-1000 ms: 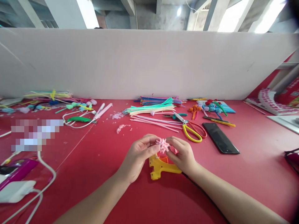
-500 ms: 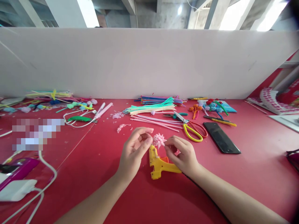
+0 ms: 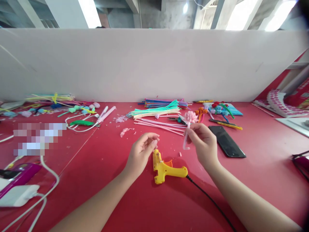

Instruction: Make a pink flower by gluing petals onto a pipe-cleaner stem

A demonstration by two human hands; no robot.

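My right hand (image 3: 205, 141) is pinching the stem of a pink pipe-cleaner flower (image 3: 190, 117). Its fringed head faces up, and the thin pale stem hangs below the fingers with a bent lower end. My left hand (image 3: 142, 149) hovers just above the nozzle end of a yellow glue gun (image 3: 166, 170), fingers loosely curved and apart, with nothing visible in them. The glue gun lies on its side on the red table (image 3: 145, 206), its orange trigger showing and a black cord running to the lower right. A small pink scrap (image 3: 180, 154) rests beside it.
Behind the hands lie pink pipe cleaners (image 3: 159, 126), a mint and cream bundle (image 3: 156, 111) and pliers (image 3: 178, 119). A black phone (image 3: 227, 141) is at the right. A pink hair-straightener-like tool (image 3: 107, 114), a green cutter (image 3: 82, 123) and white cables (image 3: 51, 172) are left.
My right hand has moved right and up with the flower, away from my left hand, uncovering the glue gun's handle. The flower now stands upright, covering the scissors. My left hand has barely moved.
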